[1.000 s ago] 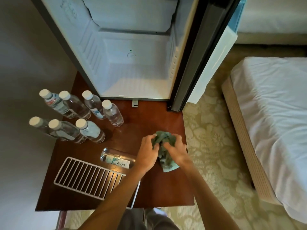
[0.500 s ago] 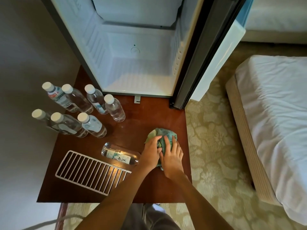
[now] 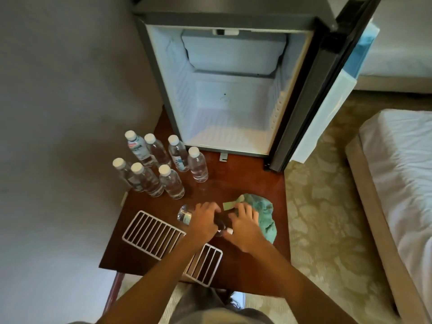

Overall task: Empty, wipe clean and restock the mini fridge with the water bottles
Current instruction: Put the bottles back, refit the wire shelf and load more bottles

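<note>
1. Left hand (image 3: 203, 219): its fingers curl down over the middle of the lying bottle (image 3: 184, 215) and clamp it against the table (image 3: 245, 178). The clear base sticks out just past the knuckles, and the white cap (image 3: 230, 231) shows on the thumb side.
2. Right hand (image 3: 245, 224): its fingers are spread and fairly straight, holding nothing that I can make out. The bunched cloth (image 3: 265, 216) lies just beside them, on the outer side.
3. Seven standing bottles (image 3: 171, 181) are grouped beyond the left fingers, well apart from them. The open mini fridge (image 3: 224, 134) stands farther ahead with nothing inside. The wire shelf (image 3: 152, 232) lies behind the left fingers, under the forearm.
4. Handling, as I judge it: the bottle looks full, so it has some weight for its size. Its thin plastic wall will give under a hard squeeze, and on its side it will roll. It is best held around the labelled middle, or at the stiffer shoulder below the cap.
</note>
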`<state>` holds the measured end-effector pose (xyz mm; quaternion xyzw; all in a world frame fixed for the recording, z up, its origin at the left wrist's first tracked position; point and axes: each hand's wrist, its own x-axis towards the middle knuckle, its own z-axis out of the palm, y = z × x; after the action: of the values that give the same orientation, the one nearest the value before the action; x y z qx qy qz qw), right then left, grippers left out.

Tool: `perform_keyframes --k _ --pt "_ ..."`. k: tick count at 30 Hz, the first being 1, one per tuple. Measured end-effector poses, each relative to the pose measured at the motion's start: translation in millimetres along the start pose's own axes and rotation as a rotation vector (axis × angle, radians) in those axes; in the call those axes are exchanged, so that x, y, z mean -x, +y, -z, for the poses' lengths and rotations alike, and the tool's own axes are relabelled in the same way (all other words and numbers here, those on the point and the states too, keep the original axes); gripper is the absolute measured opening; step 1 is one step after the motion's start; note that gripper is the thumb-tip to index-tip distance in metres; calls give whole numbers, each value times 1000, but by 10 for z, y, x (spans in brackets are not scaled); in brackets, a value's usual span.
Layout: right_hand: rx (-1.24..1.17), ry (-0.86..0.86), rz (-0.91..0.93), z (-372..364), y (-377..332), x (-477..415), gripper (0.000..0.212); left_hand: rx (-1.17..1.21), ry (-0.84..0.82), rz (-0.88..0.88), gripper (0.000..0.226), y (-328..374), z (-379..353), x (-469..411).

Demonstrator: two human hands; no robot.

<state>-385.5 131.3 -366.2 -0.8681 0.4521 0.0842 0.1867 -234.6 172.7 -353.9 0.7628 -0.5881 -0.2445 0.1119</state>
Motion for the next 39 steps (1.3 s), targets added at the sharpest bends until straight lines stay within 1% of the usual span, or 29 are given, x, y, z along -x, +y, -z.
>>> perform_keyframes --k 2,3,6,8,10,12,15,18,20,23,24,26,28,30,31,32,33,35,36,39 --pt "84 -103 36 -163 -117 8 72 -52 35 -3 40 -165 21 99" --pt "113 -129 30 -244 -146 21 71 -78 34 -20 43 -228 11 136" --pt "120 -85 -29 -346 -190 31 54 -165 -30 -79 59 -337 -49 257" --pt "74 -52 -35 -340 -203 13 47 -229 -32 -101 66 -386 -115 307" --pt "93 -30 -13 -278 -194 -10 43 -256 -7 -84 69 -402 -137 309" --pt "125 52 53 -143 -172 -46 41 -223 33 -50 70 -370 -90 256" --pt "115 86 170 217 -254 -131 43 -139 121 -25 68 -310 18 136" --pt "81 111 190 548 -377 -285 39 37 205 1 68 -309 104 11" --pt "4 120 152 684 -449 -383 39 190 226 20 67 -323 179 -78" --pt "-167 138 115 773 -528 -525 36 345 231 90 62 -339 313 -192" --pt "-272 131 112 771 -541 -578 35 398 234 124 61 -345 350 -217" --pt "-550 62 132 756 -528 -698 34 486 256 209 59 -392 389 -242" --pt "-800 30 118 785 -494 -824 26 533 272 301 61 -466 407 -237" --pt "-872 124 55 853 -478 -962 20 551 248 346 67 -523 402 -223" --pt "-847 196 21 881 -480 -1049 23 537 224 341 70 -539 384 -218" --pt "-814 249 -11 895 -488 -1143 31 507 208 323 73 -540 359 -211" --pt "-775 259 -44 903 -504 -1237 43 476 207 306 75 -525 338 -206" --pt "-727 200 -84 880 -562 -1410 68 438 227 291 80 -506 301 -220" --pt "-714 170 -86 863 -589 -1479 76 426 234 288 81 -490 303 -228" --pt "-742 152 -101 809 -633 -1636 84 401 246 252 79 -507 305 -237"
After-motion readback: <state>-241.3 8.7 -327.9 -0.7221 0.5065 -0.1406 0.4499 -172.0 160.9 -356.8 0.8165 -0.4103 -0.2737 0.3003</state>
